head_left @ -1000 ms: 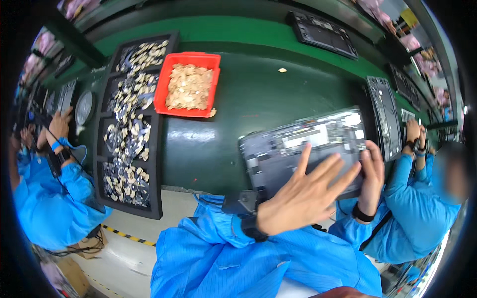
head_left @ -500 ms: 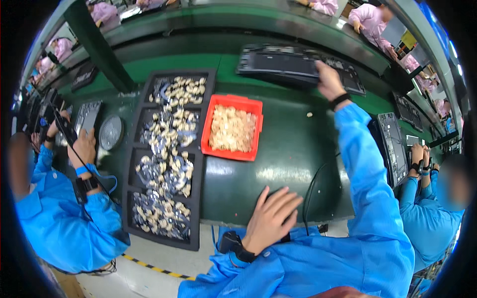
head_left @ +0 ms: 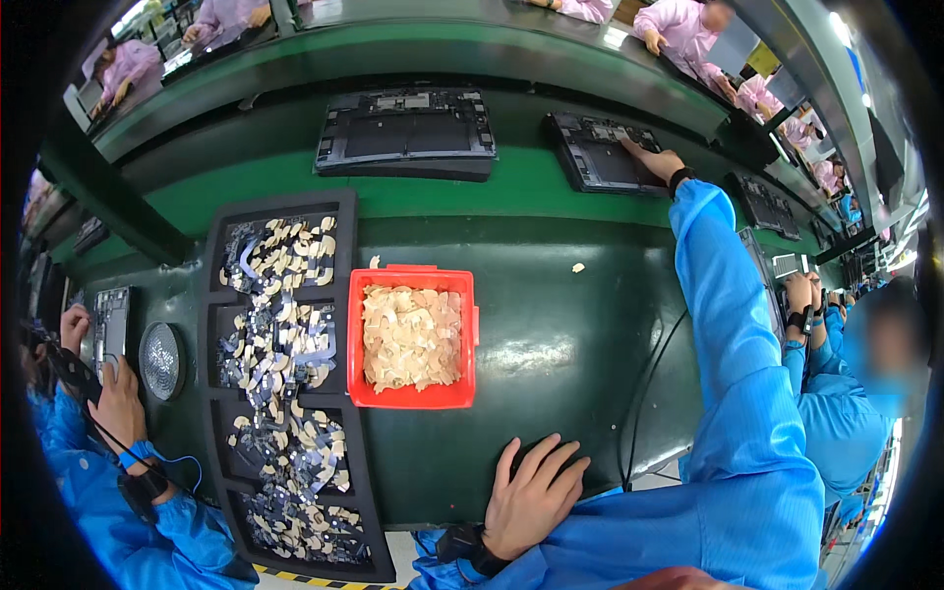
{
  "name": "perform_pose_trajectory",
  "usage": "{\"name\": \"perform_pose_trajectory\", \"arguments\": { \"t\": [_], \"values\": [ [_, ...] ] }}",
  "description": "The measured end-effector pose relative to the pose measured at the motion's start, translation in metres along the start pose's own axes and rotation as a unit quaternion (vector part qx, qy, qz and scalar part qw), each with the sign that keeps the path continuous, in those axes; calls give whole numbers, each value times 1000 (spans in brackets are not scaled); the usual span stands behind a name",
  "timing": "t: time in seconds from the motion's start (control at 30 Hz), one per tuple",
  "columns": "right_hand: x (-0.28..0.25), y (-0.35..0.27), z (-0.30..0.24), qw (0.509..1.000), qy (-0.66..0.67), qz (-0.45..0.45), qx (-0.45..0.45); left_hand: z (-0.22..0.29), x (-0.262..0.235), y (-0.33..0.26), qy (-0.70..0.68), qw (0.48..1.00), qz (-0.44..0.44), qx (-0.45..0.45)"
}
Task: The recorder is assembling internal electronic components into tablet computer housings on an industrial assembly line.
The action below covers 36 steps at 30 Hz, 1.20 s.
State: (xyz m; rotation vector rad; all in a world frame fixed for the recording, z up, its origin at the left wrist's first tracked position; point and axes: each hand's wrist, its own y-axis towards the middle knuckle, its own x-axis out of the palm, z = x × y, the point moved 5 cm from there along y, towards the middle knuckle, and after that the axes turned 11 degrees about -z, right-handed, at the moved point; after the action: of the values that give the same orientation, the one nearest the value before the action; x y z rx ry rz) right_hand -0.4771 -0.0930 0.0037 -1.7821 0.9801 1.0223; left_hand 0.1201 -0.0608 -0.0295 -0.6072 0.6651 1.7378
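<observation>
Out goes the right arm, full stretch across the bench [head_left: 551, 374], and there's the right hand [head_left: 651, 165] at the far side, fingers laid over the right end of a laptop [head_left: 592, 162], its innards bare to the room. Is the grip firm? From here I can't tell; the thumb side is too hard to read. The laptop sits on the bright green strip [head_left: 521, 195], and a second laptop [head_left: 405, 138], also opened up, lies to its left, well apart.

Down at the near edge, the left hand [head_left: 536, 501] rests palm down, fingers loosely spread, nothing seen in its grasp. A black cable [head_left: 644, 403] runs to its right.

Mid-bench, the red bin [head_left: 413, 396] is heaped with tan pieces [head_left: 411, 339], close against the black tray [head_left: 362, 462], whose four compartments brim with dark and cream parts. One stray piece [head_left: 578, 267] lies alone, right of the bin.
</observation>
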Motion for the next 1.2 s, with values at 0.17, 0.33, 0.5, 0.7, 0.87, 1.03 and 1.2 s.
{"name": "perform_pose_trajectory", "arguments": {
  "t": [0.17,0.33,0.5,0.7,0.87,1.03,1.2],
  "values": [
    [22,26,0,1000,25,-17,3,-2,1,-7,-17,1000,-5,-19],
    [-8,65,28,954,130,-155,-222,1,3,-4,-37,999,27,15],
    [-64,-55,-51,919,71,26,-386,-8,9,-10,-88,993,72,39],
    [-74,-245,48,907,317,146,-235,16,-39,-44,-224,972,51,42],
    [-9,-330,184,930,290,68,-216,-29,-146,-92,17,957,256,-137],
    [80,-385,167,874,478,-24,-86,-80,-203,-87,256,898,267,-239],
    [96,-372,149,839,509,-60,-184,-136,-219,-87,204,909,248,-267]
  ]
}}
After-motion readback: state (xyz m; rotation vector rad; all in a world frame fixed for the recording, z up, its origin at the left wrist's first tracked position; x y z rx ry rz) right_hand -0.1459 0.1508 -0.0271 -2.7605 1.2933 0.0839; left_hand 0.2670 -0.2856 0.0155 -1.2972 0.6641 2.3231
